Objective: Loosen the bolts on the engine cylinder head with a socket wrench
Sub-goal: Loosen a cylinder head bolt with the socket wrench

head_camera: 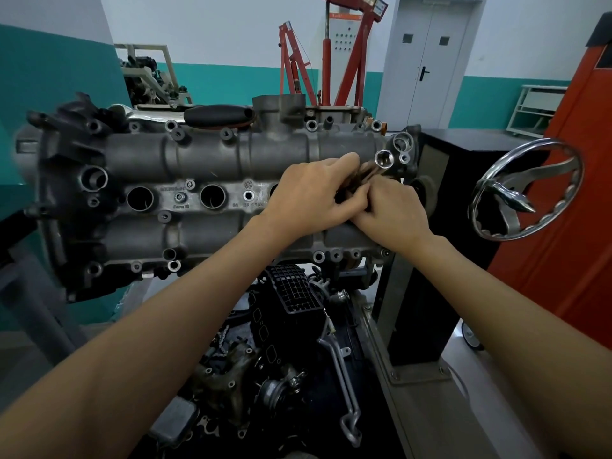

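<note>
The grey engine cylinder head [205,160] lies across the view on a stand, with round plug holes and small bolts [179,197] along its middle strip. My left hand [314,197] and my right hand [390,210] meet over its right part, both closed around a socket wrench. The wrench's shiny socket [383,159] sticks out past my fingers, its open end facing the camera, clear of any bolt. The wrench's handle is mostly hidden inside my hands.
A chrome handwheel [526,193] juts from the black stand column [440,207] at the right. A red cabinet [583,200] stands behind it. Dark engine parts [291,342] sit below the head. Red engine hoists [331,61] and a grey door [427,61] are at the back.
</note>
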Motion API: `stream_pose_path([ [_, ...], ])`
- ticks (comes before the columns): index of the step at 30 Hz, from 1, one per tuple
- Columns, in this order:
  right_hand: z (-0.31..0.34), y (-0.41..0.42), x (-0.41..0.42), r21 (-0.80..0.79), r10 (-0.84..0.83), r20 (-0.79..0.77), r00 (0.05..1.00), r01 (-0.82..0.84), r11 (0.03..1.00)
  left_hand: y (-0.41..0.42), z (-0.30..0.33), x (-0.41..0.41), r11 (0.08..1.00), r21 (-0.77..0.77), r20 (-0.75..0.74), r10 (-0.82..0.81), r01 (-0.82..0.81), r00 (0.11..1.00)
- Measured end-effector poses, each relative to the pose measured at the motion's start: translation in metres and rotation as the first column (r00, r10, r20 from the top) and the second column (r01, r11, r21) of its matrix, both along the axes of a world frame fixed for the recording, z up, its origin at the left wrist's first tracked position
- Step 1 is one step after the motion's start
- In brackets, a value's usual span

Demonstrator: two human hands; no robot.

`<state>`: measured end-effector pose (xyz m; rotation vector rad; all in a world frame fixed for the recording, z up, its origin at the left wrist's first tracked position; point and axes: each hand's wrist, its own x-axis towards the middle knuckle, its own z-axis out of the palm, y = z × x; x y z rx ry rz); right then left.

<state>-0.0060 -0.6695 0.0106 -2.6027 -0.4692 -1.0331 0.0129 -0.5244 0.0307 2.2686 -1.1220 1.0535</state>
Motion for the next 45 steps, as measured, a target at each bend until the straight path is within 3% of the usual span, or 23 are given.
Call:
stream_pose_path([
  [21,0.0003,0.0012,0.0006,-0.008,-0.014,-0.026,1.0,0.014,1.0,-0.0004,-0.0013,0.0013,0.999,0.025,0.027,0.041,-0.042,0.999],
  [30,-0.0004,0.0013,-0.0015,-0.007,-0.014,0.052,0.999,0.014,1.0,0.0009,-0.0018,0.0057,0.996,0.046,0.015,0.07,-0.07,0.997],
  [45,0.0019,0.0022,-0.0009,-0.033,-0.03,-0.033,0.999,0.029,0.999,0.0008,-0.0012,0.0016,1.0,0.007,0.015,0.009,-0.009,1.0],
])
